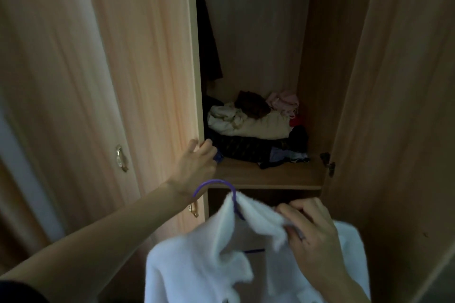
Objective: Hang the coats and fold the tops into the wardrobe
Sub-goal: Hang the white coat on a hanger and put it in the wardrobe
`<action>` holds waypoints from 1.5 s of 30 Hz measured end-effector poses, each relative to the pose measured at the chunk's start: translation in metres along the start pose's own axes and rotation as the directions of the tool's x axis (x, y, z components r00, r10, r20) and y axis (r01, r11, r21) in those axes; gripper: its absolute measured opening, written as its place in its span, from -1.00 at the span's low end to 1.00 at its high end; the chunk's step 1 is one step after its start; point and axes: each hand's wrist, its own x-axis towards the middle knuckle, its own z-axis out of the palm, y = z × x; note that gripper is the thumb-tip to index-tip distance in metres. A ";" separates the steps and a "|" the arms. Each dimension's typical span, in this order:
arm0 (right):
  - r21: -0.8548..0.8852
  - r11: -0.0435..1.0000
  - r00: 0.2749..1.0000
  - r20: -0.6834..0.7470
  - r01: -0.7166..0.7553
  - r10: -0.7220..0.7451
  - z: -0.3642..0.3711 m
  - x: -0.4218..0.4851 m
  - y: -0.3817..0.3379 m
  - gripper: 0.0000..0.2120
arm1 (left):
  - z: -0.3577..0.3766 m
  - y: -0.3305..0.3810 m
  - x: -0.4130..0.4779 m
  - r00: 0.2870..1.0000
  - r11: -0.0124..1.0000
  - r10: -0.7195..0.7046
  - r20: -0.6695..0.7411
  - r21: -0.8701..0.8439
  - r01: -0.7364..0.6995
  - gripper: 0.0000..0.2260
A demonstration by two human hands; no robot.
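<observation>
A white fluffy coat (197, 261) hangs on a purple hanger (216, 183) low in the middle, in front of the open wardrobe (258, 174). My right hand (312, 231) grips the coat's collar and the hanger's shoulder at the right. My left hand (197, 162) reaches forward and holds the edge of the left wardrobe door (147, 81), fingers curled round it. The hanger's hook stands up just below my left wrist.
On the wardrobe shelf lies a loose pile of clothes (256, 128): white, beige, brown, pink and dark pieces. A dark garment (209, 39) hangs at the left inside. The right door (398, 106) stands open. A metal handle (121, 158) sits on the left door.
</observation>
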 end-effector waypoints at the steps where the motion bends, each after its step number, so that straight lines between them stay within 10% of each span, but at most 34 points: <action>1: 0.014 1.000 1.000 0.002 -0.004 0.004 -0.001 0.000 -0.002 -0.76 | -0.006 -0.001 -0.005 0.999 0.999 0.036 -0.008 0.024 -0.035 -0.90; 26: 0.299 0.954 0.995 0.098 -0.017 -0.014 0.075 0.016 -0.136 -0.68 | -0.022 -0.102 -0.224 0.978 1.000 -0.030 -0.206 -0.011 0.028 -0.83; 45: 0.301 0.952 0.983 0.184 -0.051 -0.005 0.129 0.034 -0.240 -0.60 | 0.007 -0.174 -0.321 0.968 0.963 -0.244 0.054 -0.105 0.248 -0.66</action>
